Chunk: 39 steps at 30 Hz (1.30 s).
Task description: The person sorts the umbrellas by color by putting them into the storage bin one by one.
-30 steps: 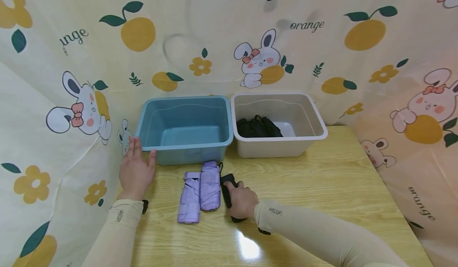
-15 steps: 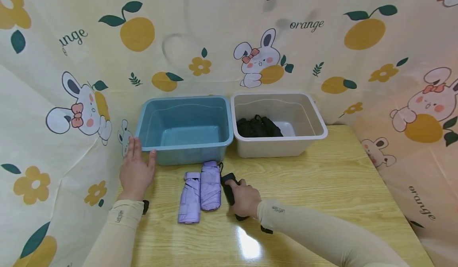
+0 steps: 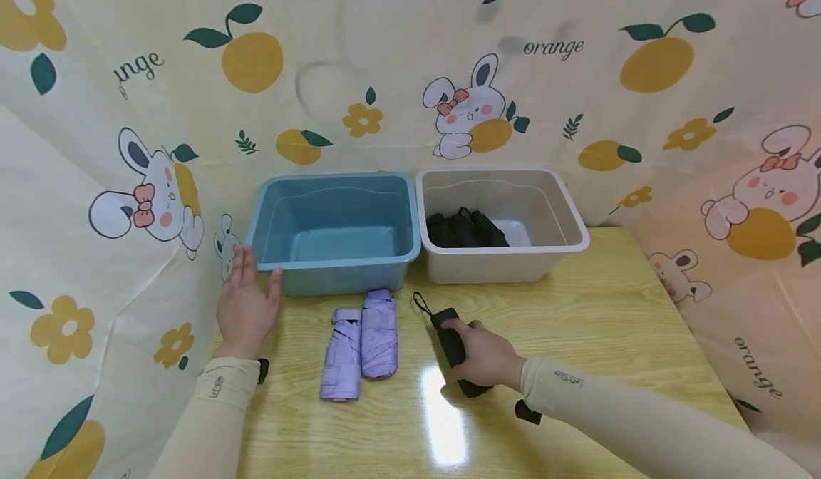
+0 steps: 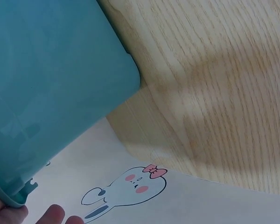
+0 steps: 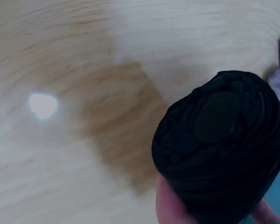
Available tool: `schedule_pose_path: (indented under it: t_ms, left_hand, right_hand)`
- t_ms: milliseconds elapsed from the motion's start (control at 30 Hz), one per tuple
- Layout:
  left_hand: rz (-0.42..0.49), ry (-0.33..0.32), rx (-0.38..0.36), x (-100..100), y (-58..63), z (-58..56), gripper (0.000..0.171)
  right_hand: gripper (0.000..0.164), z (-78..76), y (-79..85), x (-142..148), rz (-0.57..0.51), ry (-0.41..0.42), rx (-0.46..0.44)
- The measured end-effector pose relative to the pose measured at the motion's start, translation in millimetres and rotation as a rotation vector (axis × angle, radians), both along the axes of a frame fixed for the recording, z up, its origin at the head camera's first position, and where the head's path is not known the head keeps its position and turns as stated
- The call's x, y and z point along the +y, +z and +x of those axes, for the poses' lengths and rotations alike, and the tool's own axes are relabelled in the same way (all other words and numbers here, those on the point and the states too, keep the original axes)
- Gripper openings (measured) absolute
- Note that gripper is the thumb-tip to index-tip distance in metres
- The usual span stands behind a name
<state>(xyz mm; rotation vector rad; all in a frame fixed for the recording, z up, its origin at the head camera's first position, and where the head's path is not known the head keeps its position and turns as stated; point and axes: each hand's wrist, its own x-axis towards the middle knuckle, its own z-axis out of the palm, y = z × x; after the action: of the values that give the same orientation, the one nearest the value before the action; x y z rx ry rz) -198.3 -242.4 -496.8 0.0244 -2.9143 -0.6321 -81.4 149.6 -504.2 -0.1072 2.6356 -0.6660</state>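
Observation:
My right hand (image 3: pixel 484 354) grips a black folded umbrella (image 3: pixel 452 336), whose wrist loop sticks out at the far end. In the right wrist view the bunched end of this umbrella (image 5: pixel 219 140) faces the camera, with a thumb and fingertips around its sides. The umbrella appears lifted over the tabletop. My left hand (image 3: pixel 246 311) rests at the front left corner of a blue bin (image 3: pixel 346 259), fingers straight and touching its rim. Two lilac folded umbrellas lie side by side before the bin: a left one (image 3: pixel 341 358) and a right one (image 3: pixel 379 333).
A beige bin (image 3: pixel 494 265) stands right beside the blue one and holds several black bundles (image 3: pixel 465 229) that look like folded umbrellas. Both stand on a wood-grain table (image 3: pixel 616 322) against a cloth printed with rabbits and oranges (image 3: pixel 385 37).
My right hand has drawn the black umbrella to the right, away from the lilac pair, and its loop now shows fully. The left hand stays at the blue bin's corner.

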Motion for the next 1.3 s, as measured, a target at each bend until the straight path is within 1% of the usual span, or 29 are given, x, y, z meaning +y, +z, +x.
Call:
schedule_pose_path:
  t_ms: [133, 233, 333, 467, 600, 767, 900, 1033, 1167, 1300]
  left_hand:
    - [0.003, -0.002, 0.007, 1, 0.4, -0.8, 0.076]
    - [0.002, 0.0, 0.007, 1, 1.1, -1.1, 0.076]
    - [0.001, 0.005, -0.003, 1, 2.1, -0.8, 0.076]
    - [0.011, 0.011, -0.01, 0, 2.8, 0.0, 0.075]
    - [0.013, 0.012, -0.001, -2, 3.4, 1.0, 0.075]
    - [0.008, 0.018, 0.009, -4, 4.6, 1.8, 0.075]
    - [0.012, 0.019, 0.012, -4, 5.0, 2.7, 0.075]
    - [0.024, 0.01, 0.01, -3, 5.4, 3.5, 0.074]
    - [0.027, 0.003, 0.014, 0, 4.9, 3.3, 0.074]
    - [0.028, -0.003, 0.02, 2, 3.9, 2.8, 0.074]
  right_hand:
    - [0.081, 0.6, 25.1, 20, -0.058, -0.019, -0.001]
    - [0.081, 1.0, 45.9, 35, -0.099, -0.016, 0.008]
    - [0.081, 1.4, 67.2, 49, -0.12, 0.001, 0.017]
    - [0.081, 1.1, 98.7, 69, -0.157, 0.043, 0.019]
    - [0.08, -0.3, 129.5, 89, -0.127, 0.076, 0.035]
    - [0.08, -10.4, 159.4, 104, -0.015, 0.102, 0.085]
    - [0.078, -18.6, 173.7, 107, 0.045, 0.116, 0.12]
    - [0.078, -22.3, 180.9, 106, 0.074, 0.133, 0.13]
    - [0.078, -23.1, 186.6, 102, 0.086, 0.156, 0.122]
    - [0.077, -25.1, 193.2, 101, 0.071, 0.158, 0.112]
